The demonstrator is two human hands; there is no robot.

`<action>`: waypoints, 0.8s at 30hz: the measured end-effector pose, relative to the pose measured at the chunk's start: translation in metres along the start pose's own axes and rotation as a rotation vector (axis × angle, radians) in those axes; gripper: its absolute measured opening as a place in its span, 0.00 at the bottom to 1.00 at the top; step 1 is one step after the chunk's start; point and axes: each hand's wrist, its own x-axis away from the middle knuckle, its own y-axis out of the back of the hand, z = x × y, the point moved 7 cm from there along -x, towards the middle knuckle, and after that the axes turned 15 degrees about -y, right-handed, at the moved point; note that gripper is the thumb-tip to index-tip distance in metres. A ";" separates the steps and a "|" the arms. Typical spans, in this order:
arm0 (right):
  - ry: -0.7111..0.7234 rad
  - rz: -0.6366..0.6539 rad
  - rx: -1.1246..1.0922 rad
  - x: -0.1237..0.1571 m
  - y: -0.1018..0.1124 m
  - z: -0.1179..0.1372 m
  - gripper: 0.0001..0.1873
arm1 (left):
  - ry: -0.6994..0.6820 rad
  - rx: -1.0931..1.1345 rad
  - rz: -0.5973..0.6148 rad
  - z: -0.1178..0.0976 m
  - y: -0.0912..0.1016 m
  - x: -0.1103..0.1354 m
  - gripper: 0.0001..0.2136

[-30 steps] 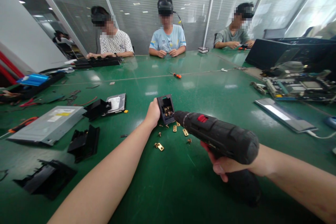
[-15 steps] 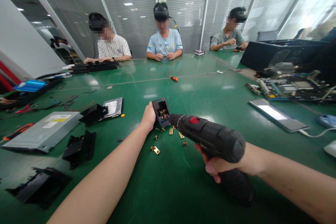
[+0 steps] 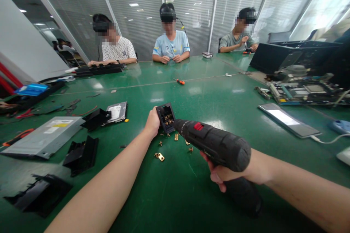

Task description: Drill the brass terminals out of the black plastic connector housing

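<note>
My left hand (image 3: 152, 121) is closed around a small black plastic housing (image 3: 165, 116) with brass terminals inside, held tilted just above the green table (image 3: 191, 189). A black cordless screwdriver (image 3: 213, 145) with a red switch is gripped in my right hand (image 3: 232, 173); its nose points into the housing's open side. Several loose brass contacts and screws (image 3: 159, 157) lie on the table under the housing.
Left of me lie a grey optical drive (image 3: 41, 136), a hard disk (image 3: 117, 111) and black plastic covers (image 3: 80, 154). Circuit boards (image 3: 300, 91) and a flat silver panel (image 3: 287, 118) sit at right. Three people sit at the far side; an orange screwdriver (image 3: 179, 81) lies mid-table.
Both hands with the housing and the screwdriver have shifted slightly left and nearer to me; the view has tilted a little. The screwdriver's nose stays at the housing.
</note>
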 end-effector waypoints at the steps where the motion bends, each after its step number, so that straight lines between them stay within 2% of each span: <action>1: 0.002 -0.003 -0.001 0.001 -0.001 0.001 0.35 | 0.003 -0.001 0.000 0.001 0.000 0.000 0.17; 5: -0.007 -0.007 -0.020 0.004 -0.002 0.003 0.40 | 0.035 0.002 0.028 0.004 -0.002 0.000 0.16; 9: 0.004 -0.004 -0.015 0.004 -0.003 0.006 0.55 | 0.051 0.037 0.038 0.003 -0.005 0.002 0.15; 11: 0.013 -0.025 -0.015 0.005 -0.003 0.008 0.59 | 0.054 0.041 0.034 0.001 -0.006 0.003 0.16; 13: 0.007 -0.035 -0.019 0.005 -0.003 0.008 0.55 | 0.058 0.032 0.025 0.000 -0.005 0.003 0.16; 16: -0.021 -0.032 -0.024 0.003 0.000 0.002 0.36 | 0.053 0.023 0.017 0.000 -0.005 0.003 0.15; 18: -0.034 -0.032 -0.031 0.001 0.003 -0.002 0.31 | 0.056 0.028 0.014 0.001 -0.004 0.003 0.15; 24: -0.016 -0.024 -0.011 0.001 0.005 -0.003 0.41 | 0.051 0.033 -0.010 0.002 -0.003 0.003 0.17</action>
